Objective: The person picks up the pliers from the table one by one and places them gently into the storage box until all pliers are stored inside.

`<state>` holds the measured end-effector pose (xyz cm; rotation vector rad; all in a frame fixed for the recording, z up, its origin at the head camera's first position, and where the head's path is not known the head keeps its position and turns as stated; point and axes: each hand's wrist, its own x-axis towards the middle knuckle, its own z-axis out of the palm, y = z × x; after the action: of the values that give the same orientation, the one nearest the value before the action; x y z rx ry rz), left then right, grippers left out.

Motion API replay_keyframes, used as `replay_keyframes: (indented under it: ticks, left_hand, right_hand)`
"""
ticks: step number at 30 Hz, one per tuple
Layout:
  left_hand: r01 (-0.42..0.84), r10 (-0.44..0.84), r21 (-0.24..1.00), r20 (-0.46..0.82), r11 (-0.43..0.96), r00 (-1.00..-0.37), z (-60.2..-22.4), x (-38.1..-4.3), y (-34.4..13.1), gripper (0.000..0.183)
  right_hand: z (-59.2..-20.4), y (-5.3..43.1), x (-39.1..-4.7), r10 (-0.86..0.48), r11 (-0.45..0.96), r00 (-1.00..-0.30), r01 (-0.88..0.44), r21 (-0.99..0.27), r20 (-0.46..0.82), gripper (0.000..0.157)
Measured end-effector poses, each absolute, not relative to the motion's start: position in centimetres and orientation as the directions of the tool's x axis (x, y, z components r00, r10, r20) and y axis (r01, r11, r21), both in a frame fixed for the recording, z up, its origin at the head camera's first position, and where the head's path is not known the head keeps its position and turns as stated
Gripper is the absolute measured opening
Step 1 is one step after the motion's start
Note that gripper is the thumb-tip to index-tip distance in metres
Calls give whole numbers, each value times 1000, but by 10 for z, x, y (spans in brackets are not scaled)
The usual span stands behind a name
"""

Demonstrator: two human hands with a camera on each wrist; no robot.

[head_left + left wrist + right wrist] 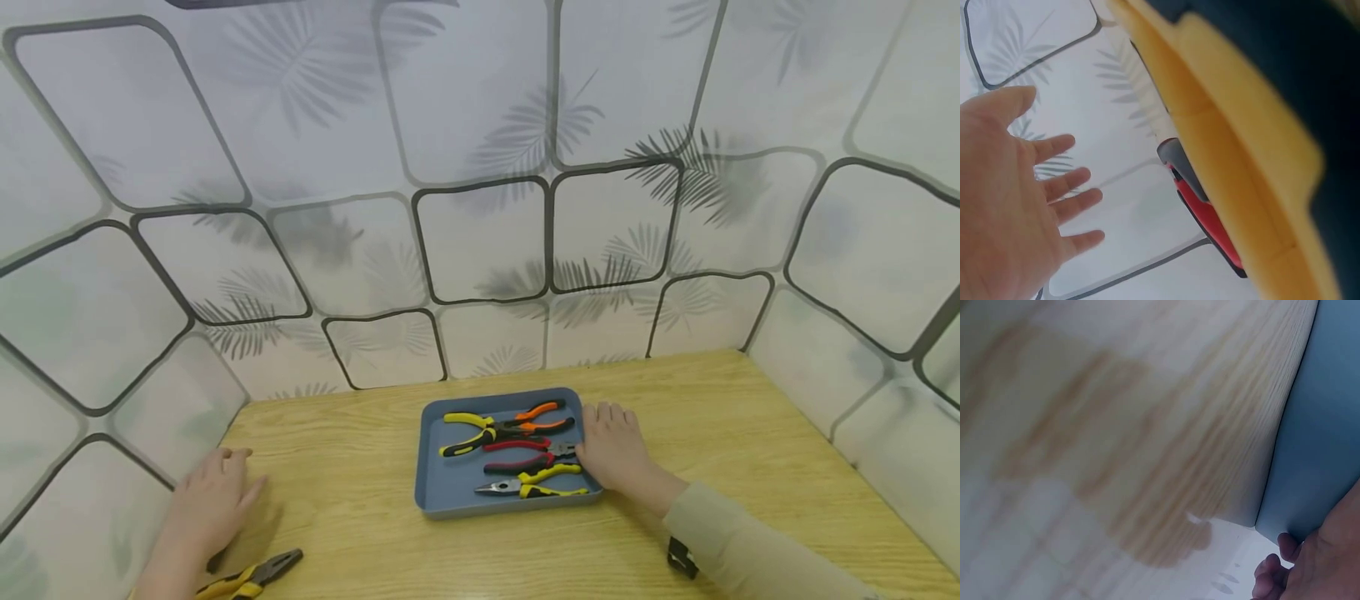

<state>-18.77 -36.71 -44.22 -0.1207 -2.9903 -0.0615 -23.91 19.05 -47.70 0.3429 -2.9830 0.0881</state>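
Note:
A blue-grey tray (453,487) lies on the table with several pliers in it. They include yellow-and-black pliers (467,419), orange-and-black pliers (542,411), red-handled pliers (517,464) and yellow-handled needle-nose pliers (498,487). My right hand (613,447) holds the tray's right side, thumb over the rim and fingers along the outer wall. At the left, my left hand (202,504) hovers with fingers spread and nothing held. Below it are yellow-and-black pliers (258,575), whose handles (1216,131) loom large in the left wrist view. A red-and-black handle (1213,219) shows behind them.
The wood-grain table (352,475) is bounded by patterned panels (487,242) at the back and both sides. A small black item (681,557) shows by the right sleeve (738,533).

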Motion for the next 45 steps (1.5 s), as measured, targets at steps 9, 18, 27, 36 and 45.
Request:
replay_keyframes:
  ticks: [9,18,27,36,45]
  left_hand:
    - [25,16,58,144,998,-990,-446,-186,-379,51]
    - [-36,-44,76,108,996,-993,-450,-182,-391,58]
    - [-86,-85,60,-10,995,-996,-451,-182,-399,65]
    - [-124,-117,78,-98,989,-988,-459,-183,-411,73]
    - [-181,-156,101,-214,978,-964,-466,-179,-416,86]
  right_hand:
    - [-476,191,-239,-221,971,-968,-230,-63,120,31]
    - [-475,190,-240,-218,972,-968,-227,-67,124,32]
    - [-476,190,-241,-225,970,-965,-235,-61,134,31]
    - [-475,189,-239,-227,970,-964,-237,-60,139,32]
    - [-478,189,-240,-227,970,-965,-236,-55,135,33]
